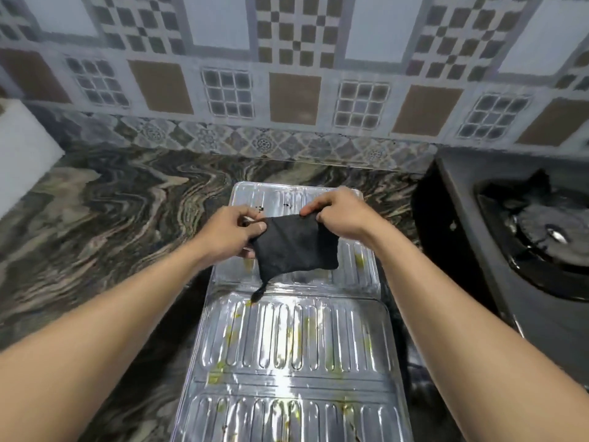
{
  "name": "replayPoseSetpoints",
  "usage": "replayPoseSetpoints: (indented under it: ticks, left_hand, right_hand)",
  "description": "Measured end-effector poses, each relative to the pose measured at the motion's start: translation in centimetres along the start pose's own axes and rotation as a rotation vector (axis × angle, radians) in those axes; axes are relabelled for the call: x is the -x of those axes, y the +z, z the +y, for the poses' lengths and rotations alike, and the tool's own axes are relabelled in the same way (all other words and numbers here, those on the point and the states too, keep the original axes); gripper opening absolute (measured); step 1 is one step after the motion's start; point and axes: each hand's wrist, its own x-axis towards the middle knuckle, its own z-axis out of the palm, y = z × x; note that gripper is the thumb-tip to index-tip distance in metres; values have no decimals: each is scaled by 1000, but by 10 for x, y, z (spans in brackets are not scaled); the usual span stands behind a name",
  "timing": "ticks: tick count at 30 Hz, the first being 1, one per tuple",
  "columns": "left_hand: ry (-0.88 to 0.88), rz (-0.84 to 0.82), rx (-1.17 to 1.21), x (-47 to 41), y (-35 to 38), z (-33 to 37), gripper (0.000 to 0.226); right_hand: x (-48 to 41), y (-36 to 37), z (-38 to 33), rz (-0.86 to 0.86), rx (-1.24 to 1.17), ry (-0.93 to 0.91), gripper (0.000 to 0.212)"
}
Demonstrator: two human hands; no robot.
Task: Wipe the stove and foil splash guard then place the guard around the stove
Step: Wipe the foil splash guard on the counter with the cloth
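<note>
Got my left hand (234, 231) and right hand (338, 215) each pinching a top corner of the black cloth (294, 248), stretched limp between them. Right under both hands the foil splash guard (287, 339) lies flat on the bench (111, 212), yellow-spotted. Looks thin and crinkly, so I'd grip its edges gently. Stove (535, 237) sits off my right hand.

Two bare forearms come in from the lower corners of the frame, long and slim, with no sleeves, cuffs or gloves anywhere along them. The wrists carry no watch, band or bracelet. The left hand (234, 229) and the right hand (338, 215) sit near the middle of the picture, fingers free of rings, nails short and plain.
</note>
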Motion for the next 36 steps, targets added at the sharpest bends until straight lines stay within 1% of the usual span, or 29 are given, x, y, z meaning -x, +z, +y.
replayPoseSetpoints:
  ticks: [2,4,8,11,13,14,15,16,17,18,19,20,21,22,24,25,27,31,36]
  left_hand:
    - [14,29,-131,-16,-5,-6,4]
    - [-7,-1,-255,-30,-9,-9,3]
    - [-107,-55,-349,-44,-10,-16,10]
    - [-155,-99,-416,-49,-11,-24,18]
    - [-181,-139,-475,-53,-17,-26,21]
    - [-170,-135,-516,-55,-22,-26,19]
    - [-123,-103,-583,-58,-28,-26,14]
    - [-35,-42,-687,-63,-35,-28,15]
    - [81,23,-810,-69,-43,-32,26]
    - [192,54,-908,-76,-52,-36,40]
    - [258,30,-970,-84,-60,-40,58]
    - [277,-48,-1019,-91,-67,-44,81]
    - [266,-155,-1063,-99,-73,-45,104]
    - [234,-256,-1112,-107,-77,-46,124]
    - [191,-380,-1216,-122,-80,-46,149]
    - [174,-413,-1257,-128,-80,-45,155]
    - [145,-459,-1311,-137,-78,-44,161]
    - [148,-484,-1338,-145,-78,-49,163]
    - [152,-518,-1317,-148,-81,-53,162]
  right_hand:
    - [-24,2,-4,-43,84,5,44]
    - [-48,5,-10,-75,166,3,42]
    - [-93,18,-23,-118,337,-84,31]
    - [-126,43,-23,-125,396,-176,34]
    - [-140,60,-20,-89,428,-234,38]
    - [-144,66,-19,-57,425,-266,39]
    - [-145,72,-18,-20,407,-296,40]
    - [-143,77,-16,26,379,-319,41]
    - [-137,81,-13,89,348,-333,42]
    - [-130,87,-9,168,322,-335,41]
    - [-120,94,-3,251,320,-320,40]
    - [-109,101,2,305,351,-285,40]
    - [-99,110,6,298,407,-235,43]
    - [-90,119,9,239,470,-178,48]
    - [-81,138,17,90,555,-88,60]
    - [-79,145,20,52,582,-76,63]
    - [-80,154,24,42,614,-96,64]
    - [-78,162,22,18,647,-188,64]
    - [-89,169,15,-9,681,-278,63]
